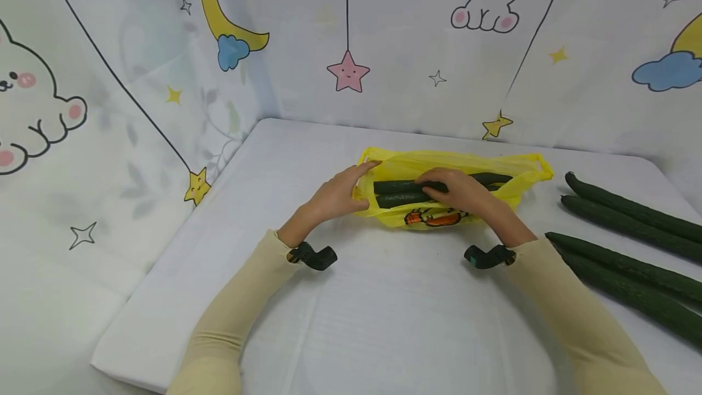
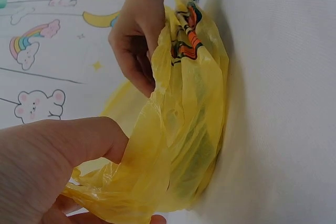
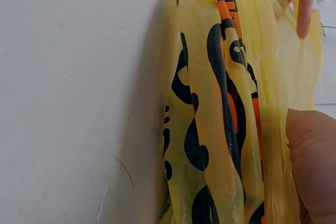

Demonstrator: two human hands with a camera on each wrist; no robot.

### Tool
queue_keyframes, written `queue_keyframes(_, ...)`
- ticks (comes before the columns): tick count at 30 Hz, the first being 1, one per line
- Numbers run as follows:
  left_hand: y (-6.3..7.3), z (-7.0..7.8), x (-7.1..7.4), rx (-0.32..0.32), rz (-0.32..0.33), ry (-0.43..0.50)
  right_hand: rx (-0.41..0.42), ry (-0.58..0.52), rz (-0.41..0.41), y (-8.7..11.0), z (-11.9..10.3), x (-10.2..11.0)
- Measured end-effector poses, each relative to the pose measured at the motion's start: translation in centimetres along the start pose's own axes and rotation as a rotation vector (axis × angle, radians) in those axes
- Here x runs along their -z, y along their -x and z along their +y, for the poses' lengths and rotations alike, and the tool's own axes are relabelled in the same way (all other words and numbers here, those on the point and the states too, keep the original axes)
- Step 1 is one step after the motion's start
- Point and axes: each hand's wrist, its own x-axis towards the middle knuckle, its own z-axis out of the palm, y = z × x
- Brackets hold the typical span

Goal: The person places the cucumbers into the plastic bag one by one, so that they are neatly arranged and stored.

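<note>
A yellow plastic bag with an orange-and-black print lies on its side on the table, its mouth facing up. Long dark green cucumbers lie inside it. My left hand is at the bag's left end, thumb and fingers apart; in the left wrist view its fingers hold the bag's thin rim. My right hand reaches into the bag and grips a cucumber, fingers curled over it. In the right wrist view the bag's printed side hides most of that hand's fingers.
Two pairs of cucumbers lie on the table's right side, a far pair and a nearer pair. A white cloth covers the table. Behind it hangs a printed curtain with stars, moons and rabbits.
</note>
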Motion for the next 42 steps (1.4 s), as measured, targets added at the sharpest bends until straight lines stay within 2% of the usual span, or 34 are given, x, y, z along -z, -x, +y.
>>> queue_keyframes(18,0.3,-0.1,0.0,0.002,0.008,0.002,0.032,-0.062,0.062,2.9,-0.3,1.5)
queue_keyframes(29,0.1,-0.1,-0.1,-0.009,0.006,0.009,0.134,-0.083,0.177,4.4,-1.1,2.5)
queue_keyframes(42,0.1,0.1,0.0,-0.017,-0.001,0.017,0.185,-0.041,0.261,7.9,-1.2,3.8)
